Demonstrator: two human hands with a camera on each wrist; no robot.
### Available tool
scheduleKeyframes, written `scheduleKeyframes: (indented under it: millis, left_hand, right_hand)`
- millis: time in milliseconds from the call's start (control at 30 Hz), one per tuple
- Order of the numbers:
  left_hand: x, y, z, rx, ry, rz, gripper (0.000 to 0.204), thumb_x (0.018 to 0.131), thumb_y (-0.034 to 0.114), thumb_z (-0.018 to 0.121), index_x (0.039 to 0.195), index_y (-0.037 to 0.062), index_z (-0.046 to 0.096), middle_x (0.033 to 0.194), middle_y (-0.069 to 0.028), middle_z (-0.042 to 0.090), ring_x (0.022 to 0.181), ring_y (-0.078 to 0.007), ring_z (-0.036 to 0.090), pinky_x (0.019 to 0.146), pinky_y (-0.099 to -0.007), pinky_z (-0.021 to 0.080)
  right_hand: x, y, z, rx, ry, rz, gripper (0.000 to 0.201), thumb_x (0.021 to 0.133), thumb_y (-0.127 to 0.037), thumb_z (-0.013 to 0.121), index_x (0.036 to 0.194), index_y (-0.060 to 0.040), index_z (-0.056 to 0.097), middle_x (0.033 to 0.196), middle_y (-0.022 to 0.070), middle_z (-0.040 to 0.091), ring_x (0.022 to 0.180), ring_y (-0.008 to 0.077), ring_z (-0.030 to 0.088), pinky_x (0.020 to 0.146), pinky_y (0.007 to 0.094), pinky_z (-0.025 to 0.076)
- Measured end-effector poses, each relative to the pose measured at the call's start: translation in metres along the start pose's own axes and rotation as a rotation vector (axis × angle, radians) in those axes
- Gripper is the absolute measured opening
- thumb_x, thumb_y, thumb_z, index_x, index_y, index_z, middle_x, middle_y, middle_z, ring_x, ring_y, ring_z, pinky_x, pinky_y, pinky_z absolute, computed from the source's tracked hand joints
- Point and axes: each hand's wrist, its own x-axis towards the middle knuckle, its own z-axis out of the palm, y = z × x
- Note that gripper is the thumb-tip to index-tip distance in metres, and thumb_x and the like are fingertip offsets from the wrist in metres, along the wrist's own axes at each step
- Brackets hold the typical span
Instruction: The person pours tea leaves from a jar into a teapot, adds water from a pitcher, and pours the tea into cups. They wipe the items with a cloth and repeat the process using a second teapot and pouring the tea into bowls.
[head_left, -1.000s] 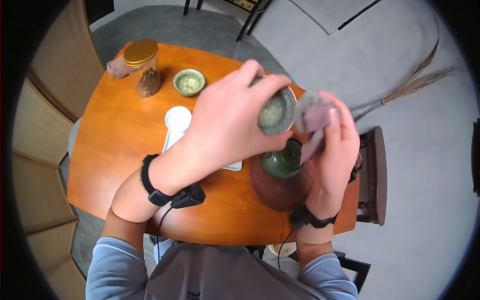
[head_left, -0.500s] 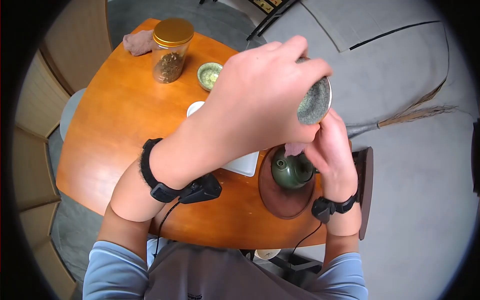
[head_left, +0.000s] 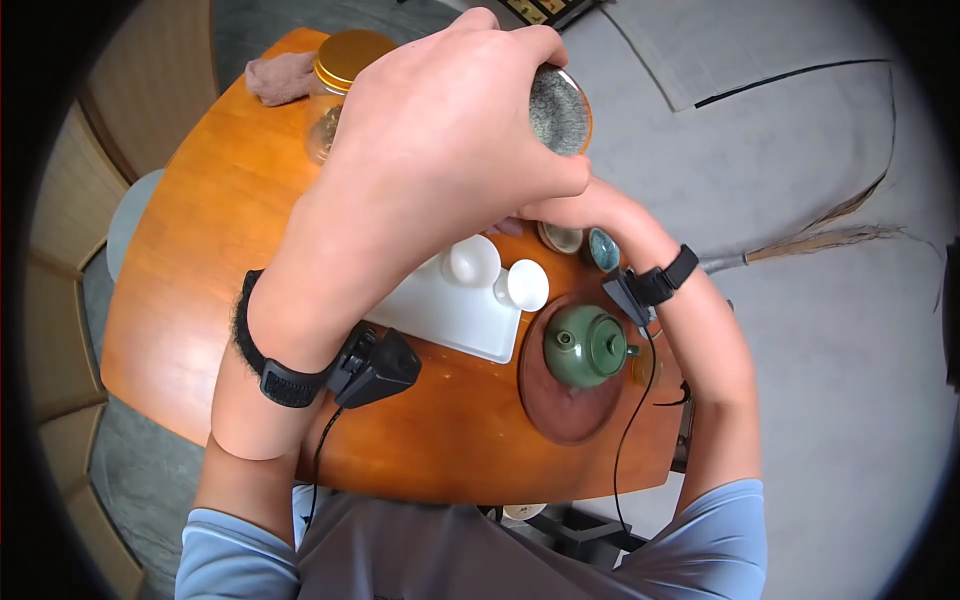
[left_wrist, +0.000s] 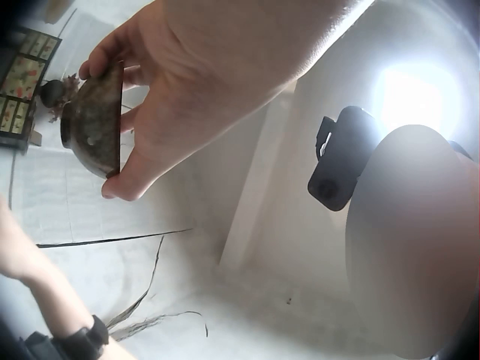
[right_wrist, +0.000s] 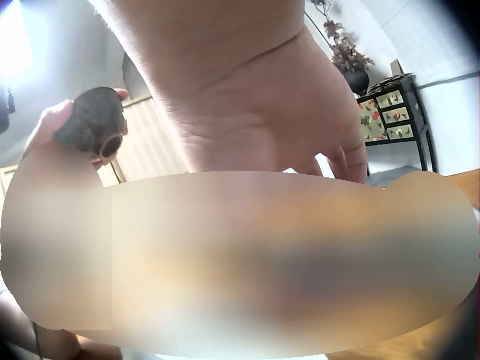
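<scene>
High over the table, my left hand [head_left: 440, 120] grips a speckled grey-green tea bowl [head_left: 560, 110] by its rim, between thumb and fingers. In the left wrist view the bowl [left_wrist: 94, 124] is tipped on its side, its foot turned away from the palm. My right hand [head_left: 575, 208] reaches across beneath the left one, and its fingers are hidden in the head view. A bit of pinkish cloth [head_left: 507, 226] shows at that hand, below the left palm. Two small bowls, one pale [head_left: 560, 238] and one teal [head_left: 603, 248], stand beside the right forearm.
A green teapot [head_left: 580, 345] stands on a round reddish-brown board [head_left: 560, 418]. Left of it lies a white tray [head_left: 470, 325] with white cups [head_left: 527, 285] at its edge. A gold-lidded jar [head_left: 355, 58] and another pinkish cloth [head_left: 280, 78] are at the far left.
The left hand moved right with the bowl, then back left and up. My right hand, with the pinkish cloth, swung left under the left hand. The teapot and white cups came into fuller view.
</scene>
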Motion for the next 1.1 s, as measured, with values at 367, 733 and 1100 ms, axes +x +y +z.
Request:
scheduleKeyframes:
  millis: [367, 733, 1100]
  left_hand:
    - [0.001, -0.015, -0.001, -0.141, -0.112, 0.108, 0.061, 0.074, 0.045, 0.085, 0.117, 0.0045, 0.073, 0.100, -0.0198, 0.067, 0.095, -0.0362, 0.072, 0.086, -0.0424, 0.057]
    - [0.000, -0.023, 0.038, -0.142, -0.202, 0.042, 0.057, 0.075, 0.022, 0.084, 0.127, 0.0069, 0.067, 0.109, -0.0140, 0.067, 0.101, -0.0356, 0.067, 0.088, -0.0419, 0.054]
    - [-0.003, -0.017, 0.096, -0.003, -0.502, 0.044, 0.072, 0.073, 0.022, 0.083, 0.140, 0.0074, 0.060, 0.129, -0.0181, 0.068, 0.120, -0.0369, 0.063, 0.105, -0.0431, 0.051]
  right_hand:
    - [0.044, 0.045, 0.014, -0.093, -0.329, 0.135, 0.032, 0.089, -0.018, 0.077, 0.118, -0.0061, 0.071, 0.099, 0.0082, 0.077, 0.095, 0.0258, 0.074, 0.087, 0.0400, 0.056]
    - [0.007, 0.055, -0.068, 0.220, 0.641, 0.343, 0.029, 0.098, -0.021, 0.073, 0.118, -0.0001, 0.070, 0.100, 0.0087, 0.074, 0.092, 0.0154, 0.070, 0.084, 0.0326, 0.057]
    - [-0.213, -0.043, -0.030, 1.268, 1.182, -0.155, 0.034, 0.106, -0.007, 0.055, 0.136, 0.0089, 0.052, 0.132, 0.0169, 0.061, 0.126, 0.0301, 0.060, 0.111, 0.0489, 0.048]
